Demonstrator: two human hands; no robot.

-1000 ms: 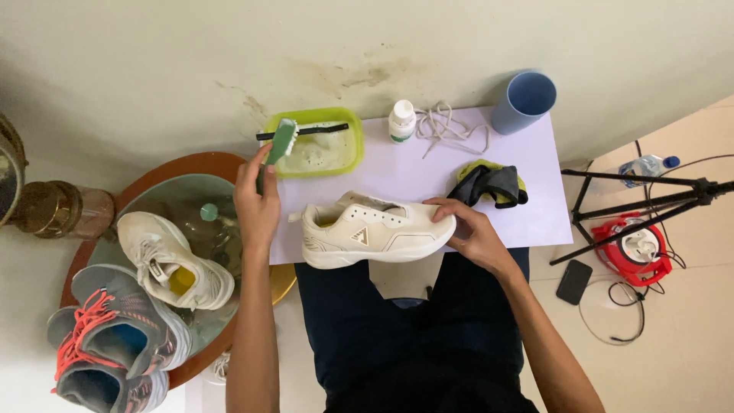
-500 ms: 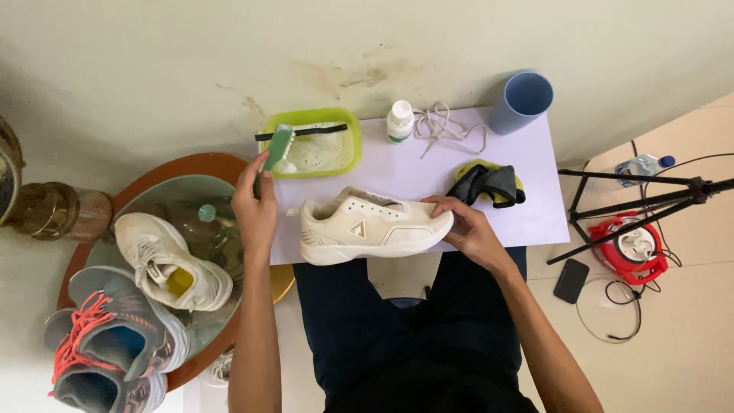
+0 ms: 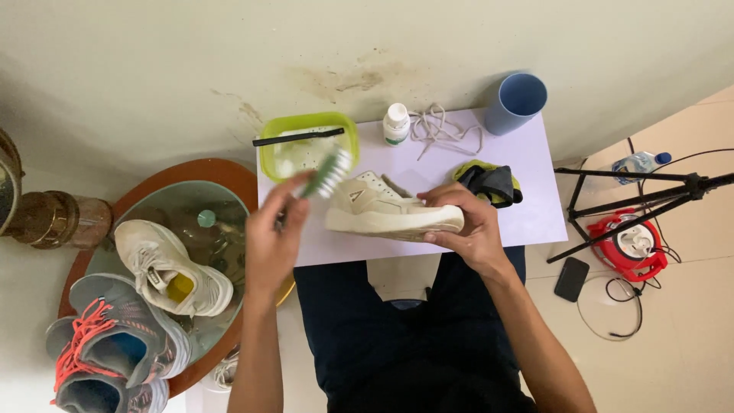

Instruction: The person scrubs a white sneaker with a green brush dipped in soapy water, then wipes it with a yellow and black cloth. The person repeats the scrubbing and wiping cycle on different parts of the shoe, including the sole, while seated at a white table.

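Head view, looking down: a seated person in dark trousers works at a small white table (image 3: 527, 214) set against a stained wall. The right hand (image 3: 466, 226) grips a cream sneaker (image 3: 390, 214), fingers clamped over its heel end, thumb on the upper; the shoe is tilted, sole toward the person, at the table's front edge near the centre. The left hand (image 3: 271, 245) holds a green-handled brush (image 3: 327, 173), fingers closed round the handle, bristle head blurred and just at the sneaker's toe end; contact can't be told.

Behind the brush, at the table's back-left corner: a lime-green tray (image 3: 267, 153) w/ foamy water, a black stick (image 3: 298, 138) lying across its rim. Right of it, a small white bottle (image 3: 396, 122), then a loose pile of white laces (image 3: 443, 130), then a blue cup (image 3: 516, 103) at the back-right corner. A black-and-yellow cloth (image 3: 489, 183) lies just beyond the right hand.

On the person's left, a round glass-topped side table (image 3: 176, 199) w/ brown rim carries a white sneaker (image 3: 172, 268); a grey shoe w/ red laces (image 3: 115, 352) sits at its near edge. Floor at right: black tripod legs (image 3: 642, 199), a red cable reel (image 3: 631, 245), a dark phone (image 3: 572, 279).
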